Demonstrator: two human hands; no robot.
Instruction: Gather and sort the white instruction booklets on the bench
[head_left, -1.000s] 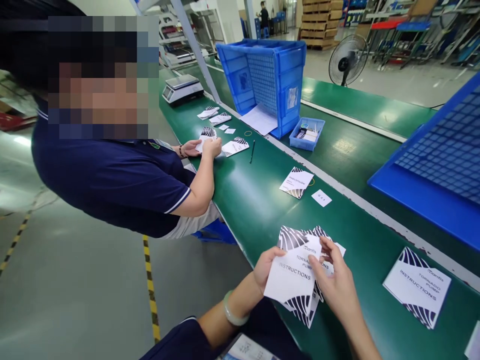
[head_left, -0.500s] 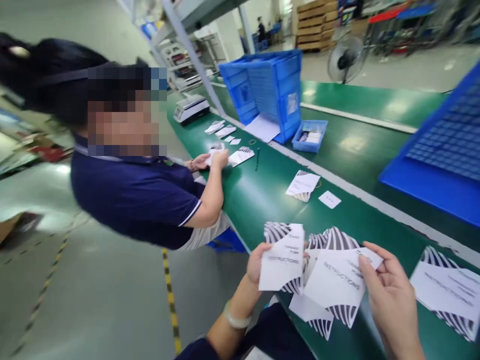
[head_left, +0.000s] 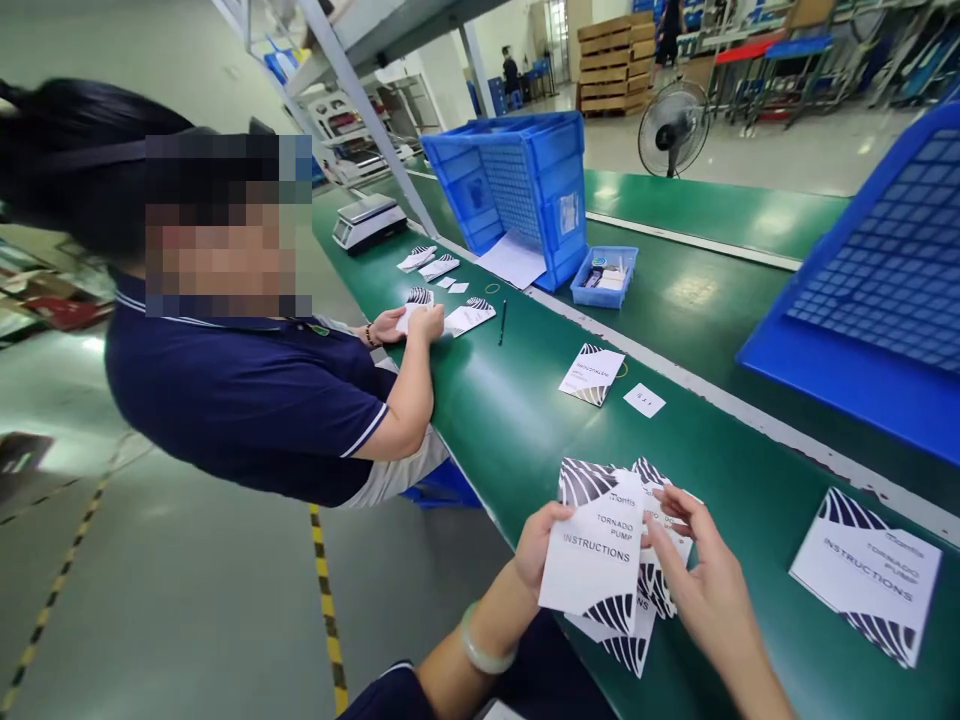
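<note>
My left hand (head_left: 541,545) is closed on the left edge of a white instruction booklet (head_left: 596,550) with black wavy stripes, its cover reading "Tornado Pump Instructions". More booklets (head_left: 628,640) show behind and below it, partly hidden, so I cannot tell how many the hand holds. Just right of them is my right hand (head_left: 709,570), thumb and fingers apart, in front of another striped booklet (head_left: 686,550). Whether its fingertips touch the paper is unclear. A similar booklet or small stack (head_left: 866,575) lies on the green table (head_left: 742,500) to the right.
Farther up lie a booklet (head_left: 592,373), a white card (head_left: 645,400) and a pen (head_left: 502,322). Blue crates (head_left: 562,200) (head_left: 862,330) and a small blue tray (head_left: 606,280) stand beyond. At left, a co-worker (head_left: 247,400) handles booklets near a scale (head_left: 367,222).
The booklet my right hand gripped has left its fingers, which have opened and moved left toward the left hand's booklets. The camera view has shifted slightly.
</note>
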